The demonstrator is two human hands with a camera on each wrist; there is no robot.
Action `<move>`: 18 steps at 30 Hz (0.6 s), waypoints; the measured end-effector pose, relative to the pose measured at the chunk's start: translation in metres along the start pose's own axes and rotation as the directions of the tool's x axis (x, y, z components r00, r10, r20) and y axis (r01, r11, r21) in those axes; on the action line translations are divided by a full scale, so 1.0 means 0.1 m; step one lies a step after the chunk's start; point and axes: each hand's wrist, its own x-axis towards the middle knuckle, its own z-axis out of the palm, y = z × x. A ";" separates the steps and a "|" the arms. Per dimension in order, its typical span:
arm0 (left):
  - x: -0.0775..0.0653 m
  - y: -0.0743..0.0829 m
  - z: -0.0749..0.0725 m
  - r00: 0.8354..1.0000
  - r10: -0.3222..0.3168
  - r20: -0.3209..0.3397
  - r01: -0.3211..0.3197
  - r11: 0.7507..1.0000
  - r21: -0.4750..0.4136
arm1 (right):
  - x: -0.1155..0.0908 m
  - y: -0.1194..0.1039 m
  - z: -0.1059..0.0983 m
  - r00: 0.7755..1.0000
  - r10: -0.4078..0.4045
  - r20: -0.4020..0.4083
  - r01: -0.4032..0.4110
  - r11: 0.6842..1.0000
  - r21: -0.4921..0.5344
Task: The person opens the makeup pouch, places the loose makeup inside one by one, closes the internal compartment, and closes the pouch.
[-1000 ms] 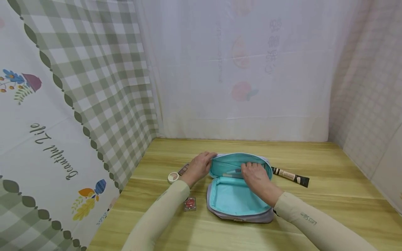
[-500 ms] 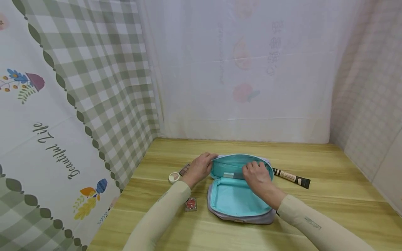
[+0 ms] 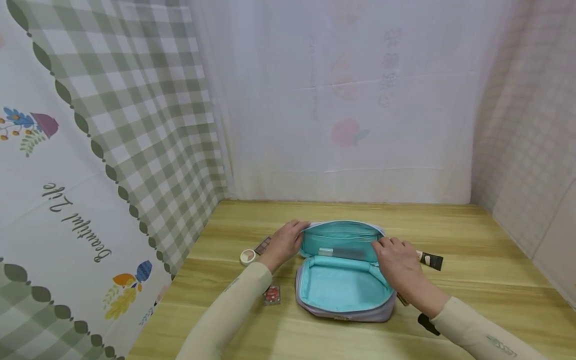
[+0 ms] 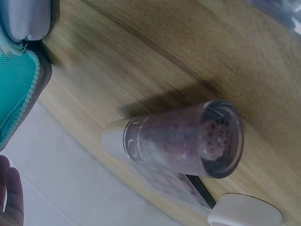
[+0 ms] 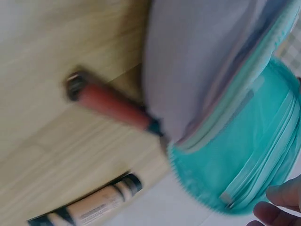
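Observation:
A lilac makeup bag (image 3: 345,316) with a turquoise lining lies unzipped on the table, its lid (image 3: 335,240) raised. A slim stick-like item (image 3: 344,252) lies in the lid's inner pocket. My left hand (image 3: 284,245) holds the lid at its far left corner, and its fingers (image 4: 14,193) show near the turquoise edge in the left wrist view. My right hand (image 3: 400,262) is at the lid's right edge. In the right wrist view its thumb and fingertips (image 5: 263,212) lie close to the pocket's zipper end; I cannot tell whether they pinch the rim.
Left of the bag are a round compact (image 3: 247,257), an eyeshadow palette (image 3: 263,245) and a small red-filled case (image 3: 272,295). A glittery bottle (image 4: 181,139) shows beside my left wrist. On the right lie a cream tube (image 5: 96,205) and a red stick with dark ends (image 5: 113,106).
My right hand has moved right, from the middle of the lid's inner pocket to the lid's right edge, uncovering the stick-like item. The left hand has stayed at the corner.

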 end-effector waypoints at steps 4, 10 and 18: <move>-0.03 -0.02 0.01 1.000 -0.001 -0.002 0.001 1.000 -0.017 | -0.08 0.12 -0.04 0.992 0.087 0.093 -0.092 0.994 0.053; -0.06 -0.03 0.04 0.999 0.020 -0.029 -0.021 1.000 -0.023 | -0.28 0.29 0.00 0.970 0.158 0.183 -0.181 0.976 0.119; -0.04 -0.01 0.04 0.997 0.046 -0.065 -0.048 0.999 -0.022 | -0.52 0.37 0.07 0.907 0.160 0.389 -0.254 0.945 0.204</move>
